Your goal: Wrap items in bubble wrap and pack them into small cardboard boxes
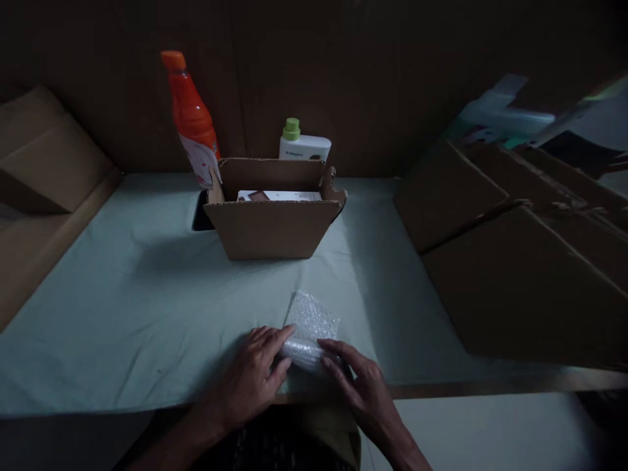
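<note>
Near the table's front edge lies a roll of bubble wrap (305, 355), with a loose flap (314, 315) spread flat on the cloth beyond it. My left hand (259, 366) grips the roll's left end between thumb and fingers. At the right end, my right hand (354, 374) has its thumb and fingers closed on the same roll. Whether anything is inside the wrap, I cannot tell. Farther back stands an open cardboard box (275, 230) with a white printed packet (284, 195) in it.
Behind the box are an orange bottle (193, 111) and a white bottle with a green cap (305, 145). A dark flat object (201, 214) lies beside the box. Large cardboard boxes (520, 281) stand right; more cardboard (44, 157) is at left. Pale cloth (161, 294) covers the table.
</note>
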Available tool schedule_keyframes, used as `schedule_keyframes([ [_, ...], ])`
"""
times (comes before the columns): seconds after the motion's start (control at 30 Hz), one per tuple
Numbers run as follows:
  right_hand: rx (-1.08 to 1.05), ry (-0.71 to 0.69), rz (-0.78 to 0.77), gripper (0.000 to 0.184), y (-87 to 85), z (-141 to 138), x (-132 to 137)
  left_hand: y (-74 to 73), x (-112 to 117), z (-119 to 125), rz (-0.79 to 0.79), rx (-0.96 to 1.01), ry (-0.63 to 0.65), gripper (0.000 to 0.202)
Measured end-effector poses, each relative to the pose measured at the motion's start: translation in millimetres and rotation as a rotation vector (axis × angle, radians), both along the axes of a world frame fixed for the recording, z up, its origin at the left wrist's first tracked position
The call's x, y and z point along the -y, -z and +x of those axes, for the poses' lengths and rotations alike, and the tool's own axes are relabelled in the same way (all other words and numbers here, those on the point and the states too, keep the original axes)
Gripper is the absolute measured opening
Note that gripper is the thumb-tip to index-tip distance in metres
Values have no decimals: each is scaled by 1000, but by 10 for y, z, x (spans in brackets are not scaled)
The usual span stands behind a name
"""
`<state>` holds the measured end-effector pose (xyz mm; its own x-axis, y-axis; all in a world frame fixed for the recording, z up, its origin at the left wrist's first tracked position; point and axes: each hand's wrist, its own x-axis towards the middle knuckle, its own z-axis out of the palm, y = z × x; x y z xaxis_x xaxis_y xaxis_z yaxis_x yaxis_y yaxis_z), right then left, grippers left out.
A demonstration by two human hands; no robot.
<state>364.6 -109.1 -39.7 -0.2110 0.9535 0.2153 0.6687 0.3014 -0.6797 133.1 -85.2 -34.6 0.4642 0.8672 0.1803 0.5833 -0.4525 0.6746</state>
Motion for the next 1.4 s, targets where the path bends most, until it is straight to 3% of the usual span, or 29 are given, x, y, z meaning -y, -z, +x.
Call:
schedule_keyframes([
  [0.17, 195, 125, 317, 26, 43, 13, 84, 86, -166, 139, 1, -24, -110, 46],
  [0.3, 335, -19, 344, 29, 62, -56, 105, 139, -197, 197, -11, -34, -184, 42],
  [0.4, 372, -38, 338, 29, 105, -100, 9, 183, -113, 178, -95, 116, -268, 44],
  [0.5, 266, 38, 370, 25, 132, -118, -106, 177, 17, 138, -293, 373, -375, 55],
  [0.57, 140, 77, 332, 25, 110, -150, -127, 125, 97, 128, -509, 593, -362, 63],
  [0.67, -79, 115, 147, 25, 36, -277, -43, 32, 179, 148, -785, 878, -223, 65],
  [0.8, -381, 108, -137, 26, -8, -501, 118, 67, 224, 166, -921, 1012, -232, 56],
  [0.97, -359, 109, -59, 34, -46, -451, 137, 195, 189, 74, -865, 908, -362, 58],
  [1.13, -419, -43, -206, 81, -254, -321, 58, 61, 236, 80, -645, 641, -438, 70],
  [1.2, -413, -63, -229, 71, -288, -376, 41, 22, 281, 110, -636, 546, -420, 74],
  [1.3, -411, 66, -168, 34, -263, -517, 39, 53, 310, 95, -588, 511, -389, 77],
  [1.4, -490, 200, -154, 25, -232, -611, 44, 150, 293, 1, -500, 470, -374, 68],
])
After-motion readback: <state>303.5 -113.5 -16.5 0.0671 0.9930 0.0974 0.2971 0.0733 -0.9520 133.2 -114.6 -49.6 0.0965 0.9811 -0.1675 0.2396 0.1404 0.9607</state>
